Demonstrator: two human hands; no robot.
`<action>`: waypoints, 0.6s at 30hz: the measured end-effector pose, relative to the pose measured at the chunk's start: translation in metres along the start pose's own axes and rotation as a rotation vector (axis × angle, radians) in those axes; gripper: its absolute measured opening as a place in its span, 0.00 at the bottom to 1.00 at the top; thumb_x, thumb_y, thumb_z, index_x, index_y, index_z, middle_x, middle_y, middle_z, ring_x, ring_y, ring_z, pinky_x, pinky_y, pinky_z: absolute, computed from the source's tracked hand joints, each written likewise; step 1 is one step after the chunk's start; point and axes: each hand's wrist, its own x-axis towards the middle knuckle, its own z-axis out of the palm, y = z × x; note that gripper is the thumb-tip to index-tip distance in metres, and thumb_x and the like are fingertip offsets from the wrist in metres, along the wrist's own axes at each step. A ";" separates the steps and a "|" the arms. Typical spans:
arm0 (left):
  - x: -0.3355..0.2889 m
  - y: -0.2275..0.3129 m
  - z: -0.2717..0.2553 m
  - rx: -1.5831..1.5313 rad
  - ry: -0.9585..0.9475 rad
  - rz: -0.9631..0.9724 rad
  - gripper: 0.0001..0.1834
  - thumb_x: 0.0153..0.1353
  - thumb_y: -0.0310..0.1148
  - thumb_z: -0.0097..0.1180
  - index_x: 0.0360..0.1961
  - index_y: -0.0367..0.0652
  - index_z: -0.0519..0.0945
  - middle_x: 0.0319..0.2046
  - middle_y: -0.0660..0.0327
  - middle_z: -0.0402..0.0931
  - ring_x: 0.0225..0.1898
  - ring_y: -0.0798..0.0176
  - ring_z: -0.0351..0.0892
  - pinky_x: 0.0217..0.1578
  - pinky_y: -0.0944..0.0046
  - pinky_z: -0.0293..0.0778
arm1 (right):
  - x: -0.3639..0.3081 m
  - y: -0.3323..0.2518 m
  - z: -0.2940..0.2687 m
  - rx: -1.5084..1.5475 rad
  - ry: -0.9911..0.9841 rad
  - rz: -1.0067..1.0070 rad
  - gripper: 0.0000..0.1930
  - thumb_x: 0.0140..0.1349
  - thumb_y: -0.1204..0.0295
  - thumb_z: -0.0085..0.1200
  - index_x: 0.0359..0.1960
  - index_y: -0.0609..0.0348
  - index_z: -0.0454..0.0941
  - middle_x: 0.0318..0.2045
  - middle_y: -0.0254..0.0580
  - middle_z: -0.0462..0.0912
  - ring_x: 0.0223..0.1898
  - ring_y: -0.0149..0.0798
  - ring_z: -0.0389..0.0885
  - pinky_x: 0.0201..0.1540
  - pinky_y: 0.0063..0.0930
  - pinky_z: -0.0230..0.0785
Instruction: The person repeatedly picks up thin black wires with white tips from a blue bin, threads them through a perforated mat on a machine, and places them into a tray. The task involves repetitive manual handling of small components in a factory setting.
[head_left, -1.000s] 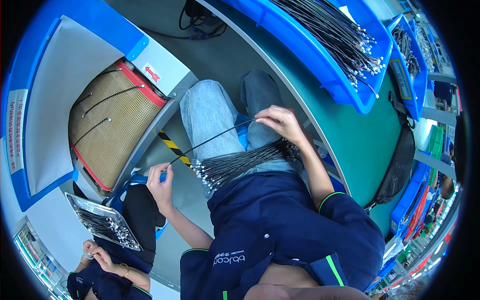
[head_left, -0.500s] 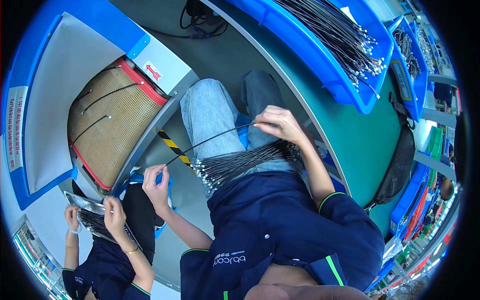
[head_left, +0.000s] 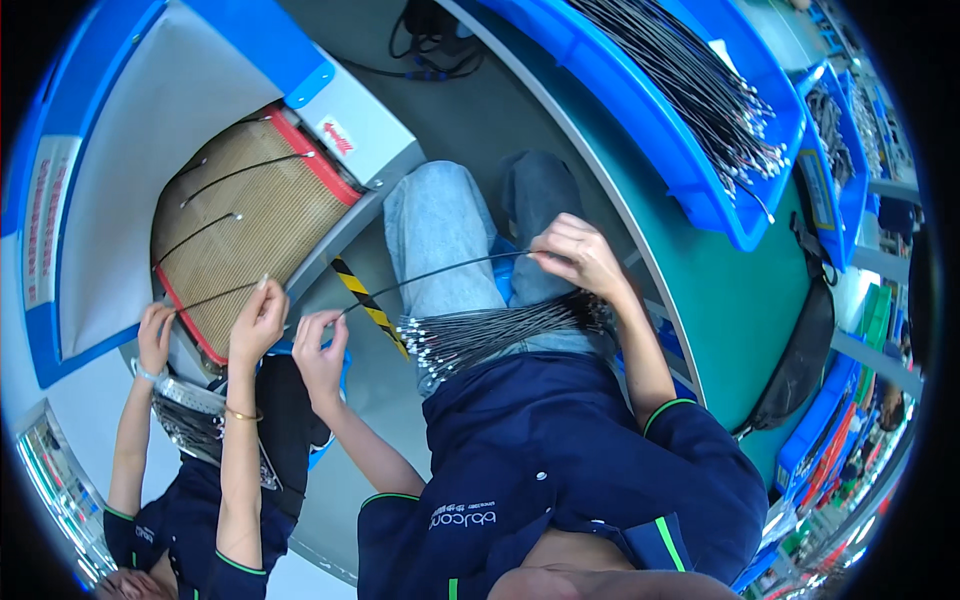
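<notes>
Between my two hands a thin black cable [head_left: 430,272] is stretched above my lap. My left hand [head_left: 322,358] is closed, pinching the cable's left end between thumb and fingers. The other end is gripped by my right hand [head_left: 578,258], its fingers curled and closed. Just below, a thick bundle of black cables [head_left: 500,328] with small white connectors lies across my thighs. The connectors of that bundle point left.
A mesh conveyor belt [head_left: 325,205] with red edges carries several cables at the left. Beside me a co-worker's hands [head_left: 258,318] hold a cable over it; a tray of cables [head_left: 190,420] rests below them. A blue bin [head_left: 700,195] full of cables stands on the green table [head_left: 690,265].
The co-worker's hands have risen from the tray to the belt with a cable. My hands still hold the same cable taut; the whole view has shifted slightly.
</notes>
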 end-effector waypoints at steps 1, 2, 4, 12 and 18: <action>0.005 -0.001 -0.003 0.011 -0.005 -0.012 0.07 0.49 0.18 0.61 0.31 0.37 0.79 0.29 0.57 0.78 0.33 0.59 0.78 0.36 0.65 0.73 | 0.003 0.002 0.004 0.003 0.018 0.006 0.07 0.46 0.77 0.64 0.27 0.59 0.79 0.24 0.38 0.77 0.28 0.40 0.76 0.32 0.30 0.69; 0.023 -0.002 0.002 0.022 -0.008 0.051 0.06 0.50 0.19 0.60 0.31 0.36 0.79 0.30 0.57 0.78 0.33 0.58 0.78 0.37 0.64 0.73 | 0.001 0.004 0.004 -0.049 0.055 0.044 0.07 0.46 0.78 0.64 0.27 0.59 0.79 0.25 0.38 0.79 0.29 0.39 0.77 0.34 0.29 0.70; 0.046 -0.006 0.002 0.074 0.012 0.136 0.05 0.52 0.20 0.58 0.32 0.36 0.78 0.31 0.56 0.78 0.35 0.57 0.78 0.37 0.63 0.73 | 0.011 0.009 0.010 -0.057 0.098 0.069 0.06 0.48 0.76 0.63 0.28 0.58 0.78 0.25 0.37 0.78 0.29 0.40 0.75 0.34 0.31 0.69; 0.132 -0.033 -0.040 0.213 0.079 0.046 0.08 0.60 0.30 0.54 0.38 0.38 0.77 0.35 0.52 0.77 0.39 0.51 0.77 0.41 0.58 0.71 | 0.084 -0.003 0.060 -0.092 0.278 0.038 0.06 0.51 0.73 0.62 0.28 0.57 0.78 0.30 0.39 0.79 0.36 0.42 0.77 0.39 0.32 0.71; 0.178 -0.096 -0.078 0.230 0.055 0.041 0.07 0.60 0.30 0.55 0.38 0.39 0.77 0.34 0.54 0.77 0.38 0.54 0.77 0.40 0.59 0.71 | 0.131 -0.011 0.120 -0.040 0.267 -0.023 0.07 0.49 0.71 0.62 0.30 0.54 0.77 0.37 0.37 0.75 0.47 0.43 0.74 0.60 0.54 0.59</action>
